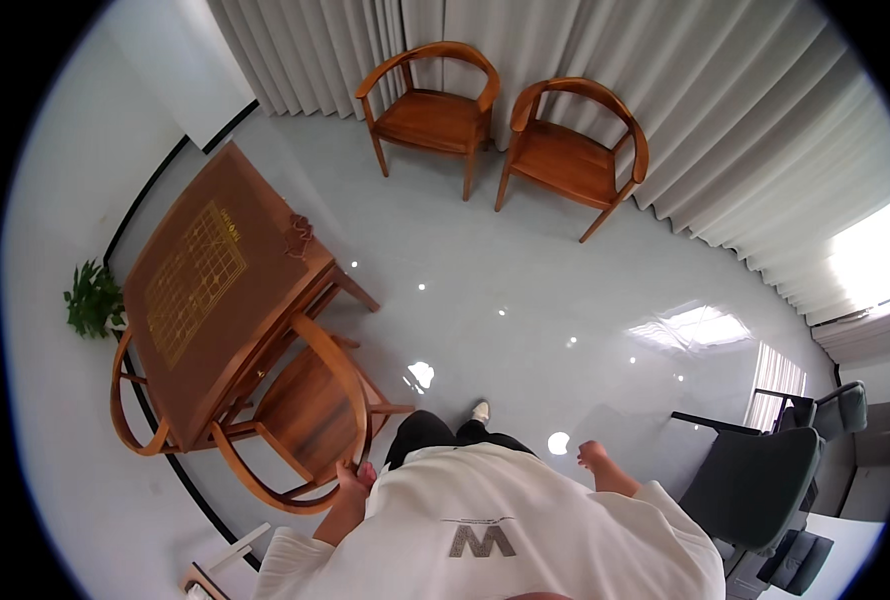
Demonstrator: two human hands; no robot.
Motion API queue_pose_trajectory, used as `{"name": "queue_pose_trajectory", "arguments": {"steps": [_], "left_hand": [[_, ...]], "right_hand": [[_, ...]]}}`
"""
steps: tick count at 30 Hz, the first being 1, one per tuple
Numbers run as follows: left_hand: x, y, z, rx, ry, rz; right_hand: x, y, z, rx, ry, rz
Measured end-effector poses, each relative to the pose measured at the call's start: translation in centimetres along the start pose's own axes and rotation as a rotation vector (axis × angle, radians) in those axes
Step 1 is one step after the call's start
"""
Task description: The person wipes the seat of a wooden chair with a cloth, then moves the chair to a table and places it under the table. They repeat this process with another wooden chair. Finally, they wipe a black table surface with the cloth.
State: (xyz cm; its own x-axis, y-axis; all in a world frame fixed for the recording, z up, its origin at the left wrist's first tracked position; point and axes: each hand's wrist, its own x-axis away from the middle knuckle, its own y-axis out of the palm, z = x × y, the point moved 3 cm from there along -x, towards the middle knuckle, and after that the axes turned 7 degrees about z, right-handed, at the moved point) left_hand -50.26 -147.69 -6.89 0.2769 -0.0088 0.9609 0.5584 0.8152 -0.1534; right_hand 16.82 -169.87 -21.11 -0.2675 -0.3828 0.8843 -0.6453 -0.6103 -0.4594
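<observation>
My left hand (355, 480) is at the curved back rail of a wooden armchair (310, 412). It overlaps the rail's end in the view, and I cannot tell whether the fingers grip it or only pass in front. Away from the furniture, on my other side, my right hand (591, 454) hangs with curled fingers over the grey floor (520, 352); nothing shows in it. The armchair stands against a wooden table (265, 322), whose brown top carries a yellow printed board grid (197, 281). A crumpled dark reddish-brown item (299, 235) lies at the tabletop's corner.
Two wooden armchairs, one at the left (434, 120) and one at the right (572, 161), stand before grey curtains (587, 45). Another armchair (126, 405) is beyond the table, near a green plant (92, 300). A dark upholstered chair (752, 480) is to my right.
</observation>
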Motion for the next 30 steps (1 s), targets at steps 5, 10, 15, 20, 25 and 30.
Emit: {"name": "queue_pose_trajectory", "arguments": {"steps": [5, 10, 15, 20, 25, 30], "left_hand": [[0.6, 6.0, 0.4, -0.257, 0.063, -0.229], [0.1, 18.0, 1.1, -0.442, 0.118, -0.188], [2.4, 33.7, 0.4, -1.01, 0.463, -0.282], [2.8, 46.9, -0.1, -1.855, 1.025, -0.726], [11.8, 61.0, -0.8, -2.014, 1.168, -0.8], [10.5, 69.2, 2.4, -1.621, 1.055, -0.782]], "right_hand": [[0.9, -10.7, -13.2, -0.953, 0.199, 0.131], [0.4, -18.0, -27.1, -0.934, -0.01, 0.001], [-0.6, -25.3, -35.7, -0.567, -0.483, -0.065], [-3.0, -37.0, -36.7, -0.323, -0.405, 0.178], [-9.7, -43.7, -29.1, -0.392, -0.09, 0.558], [-13.8, -42.2, -27.1, -0.629, -0.139, 0.3]]}}
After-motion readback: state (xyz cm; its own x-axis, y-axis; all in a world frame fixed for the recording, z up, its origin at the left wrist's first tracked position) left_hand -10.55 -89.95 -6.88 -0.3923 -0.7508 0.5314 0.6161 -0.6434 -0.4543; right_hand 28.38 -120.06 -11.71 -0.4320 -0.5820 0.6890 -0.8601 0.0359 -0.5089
